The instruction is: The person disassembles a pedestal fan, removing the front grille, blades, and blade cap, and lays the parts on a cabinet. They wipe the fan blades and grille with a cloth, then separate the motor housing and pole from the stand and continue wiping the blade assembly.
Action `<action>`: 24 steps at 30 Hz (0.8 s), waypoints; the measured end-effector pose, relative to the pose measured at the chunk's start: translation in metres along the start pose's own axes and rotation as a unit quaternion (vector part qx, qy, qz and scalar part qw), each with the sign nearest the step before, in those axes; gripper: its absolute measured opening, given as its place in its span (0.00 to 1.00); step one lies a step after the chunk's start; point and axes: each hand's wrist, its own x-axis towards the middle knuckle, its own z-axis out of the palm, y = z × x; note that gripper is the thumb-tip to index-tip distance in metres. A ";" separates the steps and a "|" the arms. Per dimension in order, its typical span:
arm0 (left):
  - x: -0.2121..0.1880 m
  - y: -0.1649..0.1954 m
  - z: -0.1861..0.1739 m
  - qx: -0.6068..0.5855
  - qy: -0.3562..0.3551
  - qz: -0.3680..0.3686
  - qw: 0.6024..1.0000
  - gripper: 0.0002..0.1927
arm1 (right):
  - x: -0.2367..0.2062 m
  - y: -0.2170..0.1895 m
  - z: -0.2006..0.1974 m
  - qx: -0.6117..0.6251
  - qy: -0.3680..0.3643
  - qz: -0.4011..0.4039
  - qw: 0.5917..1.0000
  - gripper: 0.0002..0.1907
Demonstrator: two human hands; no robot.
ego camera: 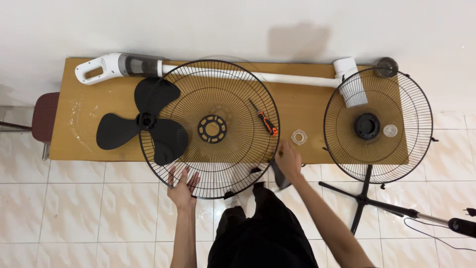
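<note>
Head view: left hand (182,187) fingers spread under fan grille (209,129); right hand (288,160) grips rim; screwdriver (264,119), fan blade (143,122) nearby.

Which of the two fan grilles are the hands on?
The left grille, with the open ring at its centre; the right grille has a solid black hub and is untouched.

Both arms reach forward — the left hand (182,187) has its fingers spread and open, the right hand (288,160) is half curled, palm down.
</note>
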 end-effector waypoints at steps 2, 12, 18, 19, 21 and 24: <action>-0.003 0.001 0.002 0.002 -0.002 -0.001 1.000 0.23 | 0.031 -0.005 0.001 -0.007 0.016 -0.066 0.998 0.12; -0.009 -0.003 0.016 0.015 -0.001 -0.013 1.000 0.23 | 0.073 0.017 0.026 0.043 -0.088 0.077 0.992 0.10; 0.008 -0.042 0.040 0.013 -0.003 -0.035 0.999 0.25 | 0.059 0.037 0.000 -0.046 -0.090 0.168 0.981 0.14; 0.010 -0.049 0.041 0.012 -0.002 -0.041 0.999 0.26 | 0.055 0.041 -0.003 -0.009 -0.109 0.213 0.971 0.10; 0.016 -0.064 0.046 0.007 -0.011 -0.049 0.999 0.27 | 0.053 0.048 -0.006 -0.059 -0.075 0.183 0.978 0.15; 0.025 -0.082 0.055 0.005 -0.008 -0.058 0.998 0.30 | 0.050 0.058 -0.004 -0.031 -0.052 0.191 0.980 0.13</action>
